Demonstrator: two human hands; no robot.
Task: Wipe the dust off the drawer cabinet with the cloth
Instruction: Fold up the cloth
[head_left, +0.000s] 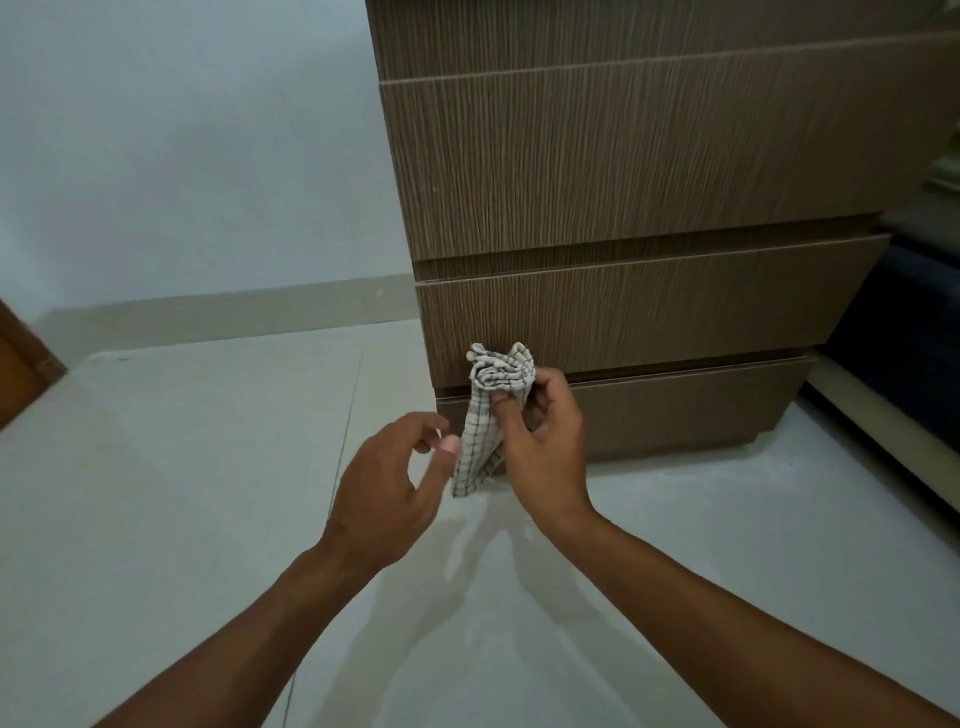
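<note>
At center frame, a person's left hand hovers with fingers loosely curled, holding nothing, just beside a bunched checked cloth. The right hand pinches that cloth in front of the lower drawers of a wood-grain drawer cabinet filling the upper right, above a pale floor.

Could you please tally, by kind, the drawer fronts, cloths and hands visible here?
Drawer fronts on the cabinet: 4
Cloth: 1
Hands, left hand and right hand: 2
Total: 7
</note>
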